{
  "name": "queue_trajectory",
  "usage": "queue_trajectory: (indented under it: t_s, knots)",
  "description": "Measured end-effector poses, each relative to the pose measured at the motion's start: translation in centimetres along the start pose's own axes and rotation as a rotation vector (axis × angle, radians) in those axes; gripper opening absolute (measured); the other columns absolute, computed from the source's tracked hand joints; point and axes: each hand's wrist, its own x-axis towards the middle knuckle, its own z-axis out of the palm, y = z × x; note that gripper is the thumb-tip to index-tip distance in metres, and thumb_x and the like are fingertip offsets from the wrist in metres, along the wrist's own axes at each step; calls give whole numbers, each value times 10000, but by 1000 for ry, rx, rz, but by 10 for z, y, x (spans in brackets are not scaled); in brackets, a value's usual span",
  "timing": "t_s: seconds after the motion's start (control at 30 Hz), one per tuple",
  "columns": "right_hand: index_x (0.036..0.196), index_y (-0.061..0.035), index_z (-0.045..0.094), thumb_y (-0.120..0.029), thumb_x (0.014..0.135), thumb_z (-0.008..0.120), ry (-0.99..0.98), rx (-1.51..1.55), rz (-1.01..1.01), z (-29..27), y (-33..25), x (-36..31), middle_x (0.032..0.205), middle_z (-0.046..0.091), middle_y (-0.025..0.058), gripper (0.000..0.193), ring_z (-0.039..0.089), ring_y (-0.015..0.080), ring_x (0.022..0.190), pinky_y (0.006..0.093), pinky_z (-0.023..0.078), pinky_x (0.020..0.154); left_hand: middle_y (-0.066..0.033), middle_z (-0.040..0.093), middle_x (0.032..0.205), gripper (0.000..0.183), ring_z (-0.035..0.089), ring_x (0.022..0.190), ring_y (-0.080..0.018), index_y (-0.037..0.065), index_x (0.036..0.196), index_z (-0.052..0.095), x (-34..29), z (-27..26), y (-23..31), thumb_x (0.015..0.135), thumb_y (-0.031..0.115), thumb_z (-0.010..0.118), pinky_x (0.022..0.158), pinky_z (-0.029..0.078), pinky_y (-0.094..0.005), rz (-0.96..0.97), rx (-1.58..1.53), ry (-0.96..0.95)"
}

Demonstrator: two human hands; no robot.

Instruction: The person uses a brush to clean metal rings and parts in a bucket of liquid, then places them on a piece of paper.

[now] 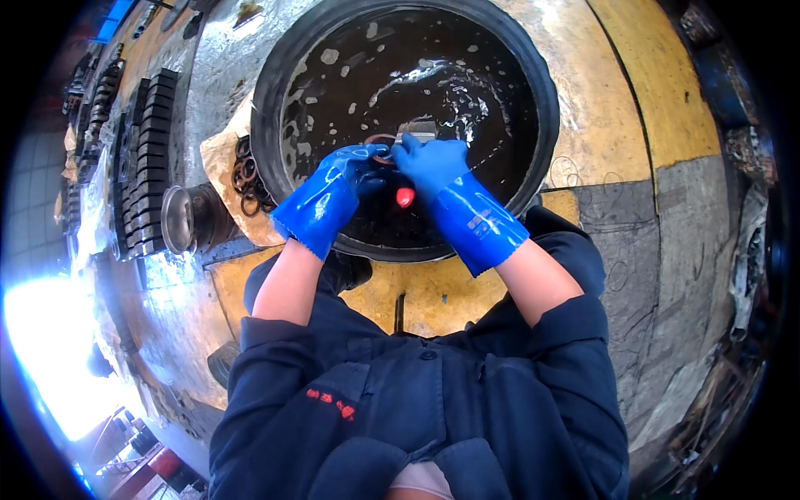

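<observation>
Both my hands are in blue rubber gloves over a round black tub (546, 92) of dark liquid with pale foam patches. My left hand (343, 171) is closed on a thin reddish-brown ring (380, 140), partly hidden by the fingers. Close beside it, my right hand (433, 165) grips a flat paintbrush (423, 136). The brush's metal band and bristles point away from me against the ring's right side. Its red handle end (405, 197) shows below my right hand. Whether the bristles touch the ring I cannot tell.
Left of the tub, several dark rings (247, 177) lie on brown paper (221, 162). A metal cylinder (178, 218) and a long row of dark ridged blocks (154, 158) stand farther left. The floor is worn yellow and grey sheeting (621, 225). Scrap metal (746, 267) lines the far right.
</observation>
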Motion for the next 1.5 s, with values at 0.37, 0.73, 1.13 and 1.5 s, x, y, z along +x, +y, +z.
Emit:
queue_trajectory:
  t_s: [0.37,0.73,1.13,1.5]
  knots:
    - [1176,-57,833,-206,1039,769,157,1045,209,-63,14,4,1070,845,99,211,800,202,989,350,621,939,-103,740,1457,334,729,1297,-218,57,1442,700,-11,4,14,1171,208,578,1058,613,-381,292,323,70]
    - [1192,-284,847,-427,993,763,275,428,475,-27,32,-3,1144,843,77,259,791,369,1082,469,634,968,-91,782,1269,351,739,1141,-169,10,1367,739,-13,23,23,1147,273,667,958,602,-316,229,317,196]
    - [1209,-34,835,-102,1048,757,173,1288,-13,-57,-7,5,1141,838,53,191,761,126,1053,307,607,1004,-79,794,1170,466,710,1000,-156,-10,1392,733,14,-7,-2,1122,369,716,875,580,-312,267,613,165]
    - [1092,-69,844,-328,1016,763,-48,1074,624,-53,32,-3,949,833,82,281,793,183,911,354,614,896,-60,827,1172,422,713,974,-128,6,1359,766,1,22,15,1126,353,712,830,567,-289,284,625,268]
